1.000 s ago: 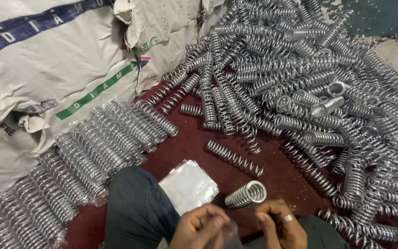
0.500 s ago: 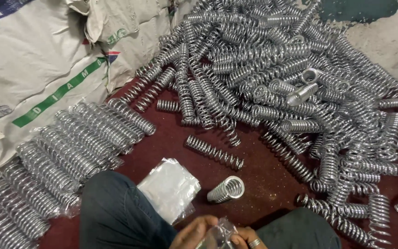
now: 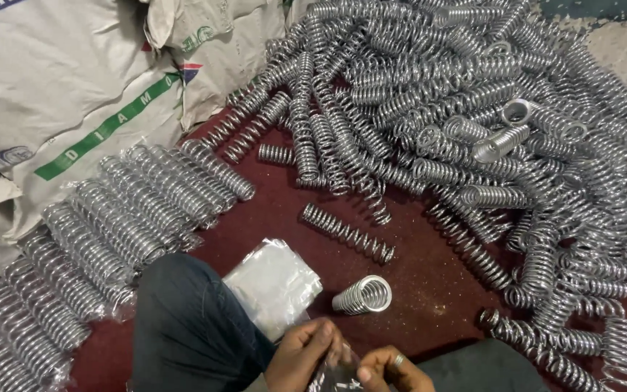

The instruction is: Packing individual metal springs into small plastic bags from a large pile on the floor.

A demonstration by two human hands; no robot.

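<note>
Both hands, the left hand [image 3: 305,353] and the right hand [image 3: 393,369], had fingers pinched closed on a clear plastic bag [image 3: 337,374] beside a short spring [image 3: 362,295].

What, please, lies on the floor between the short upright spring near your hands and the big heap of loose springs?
In the head view, one long spring lies alone on the dark red floor, between the short spring and the heap.

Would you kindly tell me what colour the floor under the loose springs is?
Dark red floor, clearest in the head view.

place: workshop floor | evid: loose steel springs heap [image 3: 488,131] | bagged springs row [image 3: 110,232] | sacks [image 3: 59,94]
</note>
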